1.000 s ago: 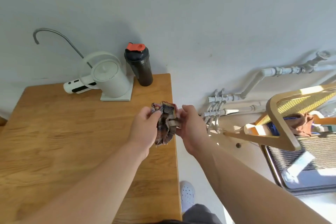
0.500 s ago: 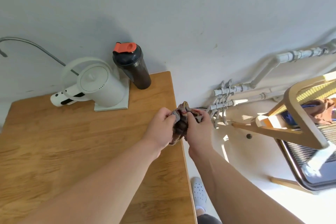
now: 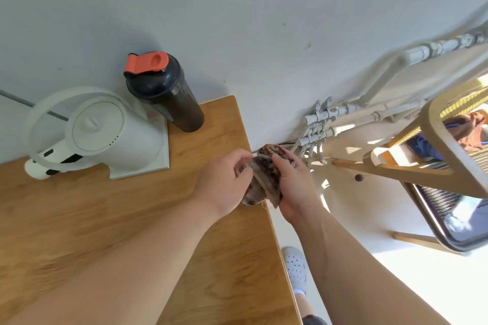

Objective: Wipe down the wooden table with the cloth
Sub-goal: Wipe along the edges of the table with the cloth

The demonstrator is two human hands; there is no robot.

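1. Left hand (image 3: pixel 224 182) pinches the near side of the cloth (image 3: pixel 264 179); right hand (image 3: pixel 293 185) curls round the far side.
2. Cloth is bunched in a wad between the hands, over the right edge of the tabletop (image 3: pixel 105 219).
3. Step in hand, by my reading: shaping the cloth; wiping not yet begun.
4. To do it well: fold the wad into a flat pad, press with one palm, and stroke in overlapping passes.
5. Kettle (image 3: pixel 111 134) and bottle (image 3: pixel 169 95) stand at the back; wipe round or lift them.

Cloth (image 3: pixel 264 182) pattern unreadable — table (image 3: pixel 100 221) cut off left, below.
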